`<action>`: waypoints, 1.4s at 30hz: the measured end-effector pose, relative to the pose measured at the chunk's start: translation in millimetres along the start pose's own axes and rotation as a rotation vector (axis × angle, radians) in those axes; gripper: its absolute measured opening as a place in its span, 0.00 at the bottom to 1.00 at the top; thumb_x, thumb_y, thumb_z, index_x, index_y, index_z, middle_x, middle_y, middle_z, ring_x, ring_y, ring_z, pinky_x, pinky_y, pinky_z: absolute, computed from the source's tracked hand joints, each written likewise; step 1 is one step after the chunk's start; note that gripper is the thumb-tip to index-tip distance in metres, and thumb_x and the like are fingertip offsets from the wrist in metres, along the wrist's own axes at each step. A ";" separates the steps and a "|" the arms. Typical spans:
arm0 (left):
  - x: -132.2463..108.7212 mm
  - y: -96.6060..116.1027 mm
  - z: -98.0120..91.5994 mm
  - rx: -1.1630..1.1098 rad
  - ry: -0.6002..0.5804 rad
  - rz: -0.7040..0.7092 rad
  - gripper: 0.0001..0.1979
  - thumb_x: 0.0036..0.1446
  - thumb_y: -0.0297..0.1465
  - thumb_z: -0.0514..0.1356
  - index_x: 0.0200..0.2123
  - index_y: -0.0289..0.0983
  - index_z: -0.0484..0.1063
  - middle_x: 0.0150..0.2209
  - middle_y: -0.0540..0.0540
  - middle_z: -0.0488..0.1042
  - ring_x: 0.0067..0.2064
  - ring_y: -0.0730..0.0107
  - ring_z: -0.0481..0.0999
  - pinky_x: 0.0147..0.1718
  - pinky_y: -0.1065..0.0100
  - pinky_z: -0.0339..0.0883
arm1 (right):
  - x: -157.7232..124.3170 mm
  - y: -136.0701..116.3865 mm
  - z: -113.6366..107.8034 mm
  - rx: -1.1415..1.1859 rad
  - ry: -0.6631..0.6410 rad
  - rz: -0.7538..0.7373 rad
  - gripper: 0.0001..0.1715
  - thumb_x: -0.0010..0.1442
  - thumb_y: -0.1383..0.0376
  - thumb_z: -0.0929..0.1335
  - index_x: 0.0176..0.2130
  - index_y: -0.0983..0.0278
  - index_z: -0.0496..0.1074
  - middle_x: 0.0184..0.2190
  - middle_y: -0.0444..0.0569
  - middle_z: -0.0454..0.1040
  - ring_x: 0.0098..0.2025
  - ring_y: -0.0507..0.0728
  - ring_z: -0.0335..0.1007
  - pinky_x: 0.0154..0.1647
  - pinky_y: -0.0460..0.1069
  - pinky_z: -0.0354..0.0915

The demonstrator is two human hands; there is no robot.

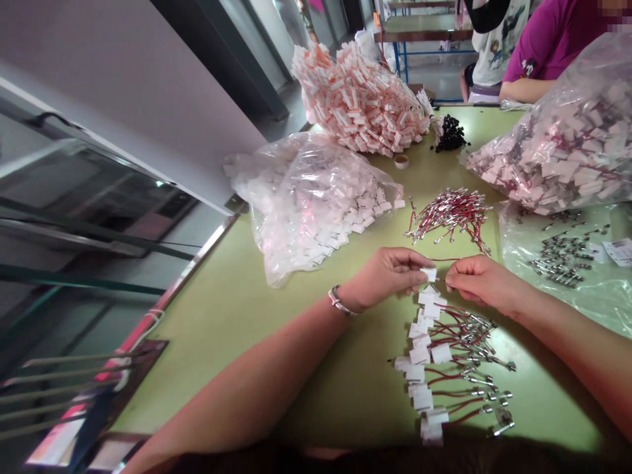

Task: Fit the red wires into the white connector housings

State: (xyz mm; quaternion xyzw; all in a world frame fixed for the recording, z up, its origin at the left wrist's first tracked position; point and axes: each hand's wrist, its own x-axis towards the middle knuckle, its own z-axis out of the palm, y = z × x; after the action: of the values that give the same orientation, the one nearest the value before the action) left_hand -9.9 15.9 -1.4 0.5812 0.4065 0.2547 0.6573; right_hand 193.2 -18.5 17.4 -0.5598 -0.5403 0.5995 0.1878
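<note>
While I viewed the green table point(222, 329) remotely, my left hand point(395, 273) pinched a white connector point(428, 274) between thumb and fingers, at the far end of a column of wired connectors point(422, 397). My right hand point(481, 283), just beside it, held a red wire point(447, 259) in a narrow pinch; the wire spanned the gap between both hands. I noted a pile of red leads point(449, 216) beyond them and a clear bag point(296, 191) to its left.

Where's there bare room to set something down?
The table is bare between its left edge, the left plastic bag and the left forearm, and between that forearm and the row of white pieces. Crowded around the wire pile and right plastic bag.
</note>
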 end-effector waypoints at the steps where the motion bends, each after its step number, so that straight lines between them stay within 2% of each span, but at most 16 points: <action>1: 0.2 -1.0 2.2 0.000 -0.002 0.011 0.12 0.47 0.32 0.67 0.35 0.35 0.75 0.19 0.52 0.71 0.20 0.80 0.68 0.21 0.75 0.63 | 0.3 0.4 1.6 -0.014 -0.005 -0.018 0.10 0.52 0.61 0.66 0.22 0.62 0.66 0.13 0.37 0.56 0.16 0.47 0.44 0.18 0.46 0.43; 9: 4.2 -10.5 13.6 0.025 0.013 0.040 0.09 0.50 0.33 0.64 0.31 0.33 0.73 0.18 0.53 0.70 0.20 0.79 0.68 0.21 0.74 0.64 | 10.1 12.0 9.8 -0.233 0.096 -0.254 0.11 0.51 0.60 0.63 0.21 0.62 0.64 0.18 0.40 0.62 0.23 0.49 0.54 0.25 0.46 0.55; 11: 5.5 -4.4 8.3 0.112 0.022 0.126 0.08 0.51 0.33 0.63 0.32 0.34 0.74 0.23 0.50 0.73 0.24 0.78 0.70 0.25 0.73 0.66 | 10.6 12.5 10.2 -0.274 0.131 -0.302 0.11 0.53 0.60 0.63 0.22 0.62 0.65 0.19 0.41 0.63 0.23 0.50 0.56 0.26 0.47 0.56; 13: 8.8 3.1 -4.7 0.302 0.068 0.243 0.09 0.52 0.33 0.62 0.36 0.35 0.76 0.32 0.46 0.76 0.31 0.74 0.72 0.32 0.69 0.68 | 7.9 11.9 10.3 -0.324 0.136 -0.331 0.11 0.54 0.61 0.63 0.23 0.62 0.67 0.19 0.41 0.64 0.23 0.50 0.56 0.26 0.47 0.56; 14: 11.5 6.0 -14.0 0.430 0.131 0.296 0.11 0.53 0.34 0.62 0.40 0.37 0.76 0.36 0.45 0.76 0.34 0.71 0.72 0.36 0.68 0.68 | 5.7 11.3 10.1 -0.359 0.121 -0.345 0.12 0.55 0.61 0.63 0.23 0.62 0.68 0.19 0.41 0.64 0.23 0.50 0.57 0.25 0.47 0.55; 15: 14.9 7.5 -24.7 0.578 0.251 0.337 0.13 0.54 0.35 0.60 0.43 0.38 0.76 0.38 0.44 0.76 0.37 0.69 0.72 0.38 0.66 0.68 | 3.3 10.5 9.6 -0.404 0.093 -0.369 0.12 0.56 0.62 0.63 0.23 0.62 0.68 0.19 0.42 0.65 0.23 0.50 0.57 0.26 0.47 0.55; 17: 23.0 5.2 -47.5 0.831 0.592 0.364 0.14 0.59 0.35 0.55 0.43 0.37 0.76 0.40 0.42 0.75 0.42 0.64 0.71 0.45 0.61 0.66 | 0.0 8.7 6.6 -0.518 0.036 -0.449 0.13 0.57 0.62 0.64 0.24 0.62 0.70 0.21 0.43 0.67 0.24 0.50 0.60 0.27 0.47 0.57; 18: 27.2 1.6 -58.1 0.944 0.675 0.351 0.14 0.59 0.34 0.54 0.43 0.36 0.76 0.40 0.41 0.75 0.43 0.61 0.71 0.47 0.58 0.65 | 0.0 7.9 4.0 -0.579 0.038 -0.492 0.14 0.58 0.61 0.64 0.24 0.61 0.71 0.22 0.44 0.67 0.25 0.50 0.61 0.29 0.48 0.57; 20: 34.7 -7.9 -74.6 1.119 0.679 0.315 0.14 0.58 0.31 0.54 0.40 0.33 0.77 0.39 0.38 0.74 0.45 0.56 0.70 0.48 0.56 0.64 | 4.4 7.7 -2.8 -0.710 0.153 -0.531 0.15 0.61 0.61 0.63 0.27 0.61 0.74 0.25 0.46 0.69 0.27 0.52 0.63 0.31 0.49 0.59; 23: 41.5 -20.0 -85.7 1.207 0.619 0.306 0.13 0.57 0.28 0.53 0.35 0.35 0.78 0.38 0.38 0.74 0.44 0.55 0.70 0.47 0.57 0.65 | 19.1 11.4 -11.6 -0.931 0.393 -0.448 0.12 0.61 0.62 0.63 0.35 0.61 0.75 0.34 0.51 0.71 0.31 0.55 0.65 0.31 0.51 0.58; 25: 42.6 -23.1 -87.3 1.158 0.612 0.334 0.13 0.55 0.27 0.53 0.32 0.36 0.78 0.39 0.39 0.75 0.44 0.57 0.71 0.47 0.58 0.66 | 28.2 15.3 -12.5 -1.058 0.419 -0.401 0.11 0.61 0.63 0.63 0.38 0.61 0.74 0.38 0.52 0.71 0.33 0.56 0.65 0.29 0.51 0.57; 29: 37.7 -21.8 -89.5 0.943 0.573 0.357 0.10 0.53 0.27 0.56 0.31 0.37 0.78 0.37 0.44 0.77 0.43 0.63 0.73 0.48 0.63 0.66 | 31.8 19.7 -6.0 -1.207 0.398 -0.360 0.13 0.63 0.66 0.60 0.35 0.63 0.72 0.35 0.52 0.70 0.31 0.55 0.65 0.27 0.50 0.54; 33: 31.6 -19.1 -93.9 0.791 0.711 0.317 0.12 0.55 0.29 0.55 0.37 0.36 0.78 0.39 0.45 0.77 0.40 0.66 0.74 0.45 0.66 0.67 | 22.3 19.1 -6.6 -1.098 0.397 -0.349 0.12 0.63 0.66 0.59 0.35 0.64 0.70 0.35 0.53 0.71 0.30 0.55 0.66 0.27 0.51 0.54; 36: 33.7 -17.1 -93.5 0.930 0.777 0.260 0.13 0.56 0.32 0.55 0.38 0.35 0.78 0.38 0.42 0.77 0.42 0.61 0.73 0.46 0.62 0.66 | 18.7 17.7 -11.0 -0.906 0.410 -0.341 0.10 0.62 0.64 0.60 0.35 0.63 0.68 0.30 0.52 0.73 0.28 0.56 0.65 0.28 0.52 0.55; 40: 42.1 -16.9 -87.4 1.158 0.640 0.280 0.12 0.56 0.32 0.55 0.36 0.35 0.78 0.37 0.40 0.74 0.44 0.57 0.71 0.47 0.58 0.65 | 20.7 14.3 -13.3 -0.551 0.361 -0.348 0.07 0.58 0.62 0.63 0.31 0.61 0.67 0.26 0.47 0.73 0.27 0.54 0.65 0.29 0.51 0.58; 42: 44.0 -18.5 -84.5 1.203 0.576 0.320 0.12 0.56 0.31 0.54 0.36 0.35 0.78 0.37 0.40 0.74 0.44 0.57 0.70 0.48 0.58 0.64 | 21.5 12.0 -15.3 -0.311 0.309 -0.298 0.06 0.56 0.61 0.65 0.31 0.61 0.68 0.26 0.46 0.73 0.26 0.52 0.63 0.27 0.49 0.58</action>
State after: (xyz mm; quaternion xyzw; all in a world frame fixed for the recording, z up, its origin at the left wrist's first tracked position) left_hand -58.9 95.0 -29.4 0.8072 0.5450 0.2232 0.0402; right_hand 204.6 1.9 0.2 -0.5809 -0.6674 0.3825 0.2660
